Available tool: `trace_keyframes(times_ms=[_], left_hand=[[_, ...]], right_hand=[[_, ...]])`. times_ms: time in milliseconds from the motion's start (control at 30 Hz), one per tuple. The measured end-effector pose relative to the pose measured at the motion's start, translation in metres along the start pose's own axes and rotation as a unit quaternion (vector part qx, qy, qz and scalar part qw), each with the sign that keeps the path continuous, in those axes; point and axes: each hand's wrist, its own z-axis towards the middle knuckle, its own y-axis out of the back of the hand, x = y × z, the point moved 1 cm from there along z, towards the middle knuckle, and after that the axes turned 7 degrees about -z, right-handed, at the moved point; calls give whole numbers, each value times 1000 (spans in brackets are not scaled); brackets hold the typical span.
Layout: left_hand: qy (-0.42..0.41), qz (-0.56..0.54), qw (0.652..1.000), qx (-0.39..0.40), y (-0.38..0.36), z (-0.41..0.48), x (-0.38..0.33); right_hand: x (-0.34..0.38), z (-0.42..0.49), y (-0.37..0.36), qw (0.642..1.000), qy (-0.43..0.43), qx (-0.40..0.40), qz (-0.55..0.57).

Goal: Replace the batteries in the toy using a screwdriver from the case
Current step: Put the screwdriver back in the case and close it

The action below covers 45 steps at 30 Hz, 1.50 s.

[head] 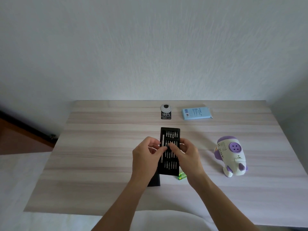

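A black screwdriver case [170, 130] lies open in the middle of the table, with rows of silver bits and a silver screwdriver handle [162, 148] along its left side. My left hand [146, 154] curls its thumb and fingers around that handle. My right hand [185, 154] reaches over the case, its thumb and fingers pinching at a bit in the second row. A white and purple toy [232, 155] lies on its side to the right. Green batteries [181, 176] lie just below the case, partly behind my right wrist.
The case's black sleeve [155, 180] sticks out under the tray near my left wrist. At the back of the wooden table [100, 147] sit a light blue box [196, 113] and a round cable grommet with a black label [166, 111]. A white wall stands behind.
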Motion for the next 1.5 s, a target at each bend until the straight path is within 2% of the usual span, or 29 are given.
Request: trace_keyframes(times_ms=[167,267,633,800,1000,1067,1167,1400,1500], left_hand=[[110,-141,982,62,0,2,7],[132,-204,966,85,-1,-4,4],[151,-185,969,58,5,-8,8],[198,-254,945,54,8,-14,11],[220,-311,918,107,25,-23,23],[211,-310,920,114,33,-24,31],[212,-288,930,82,44,-22,48],[250,-289,922,65,70,-14,97],[271,-245,930,46,79,-5,128]], right_hand=[[7,-1,3,999,10,14,28],[7,-4,3,999,8,30,31],[6,-11,-1,996,2,76,37],[2,-12,-5,996,-2,81,23],[-8,-9,-18,997,2,74,-24],[-12,-9,-24,996,-4,80,-30],[-20,-8,-37,993,-33,108,-36],[-43,-3,-77,981,-54,131,-135],[-62,3,-103,970,-91,128,-183]])
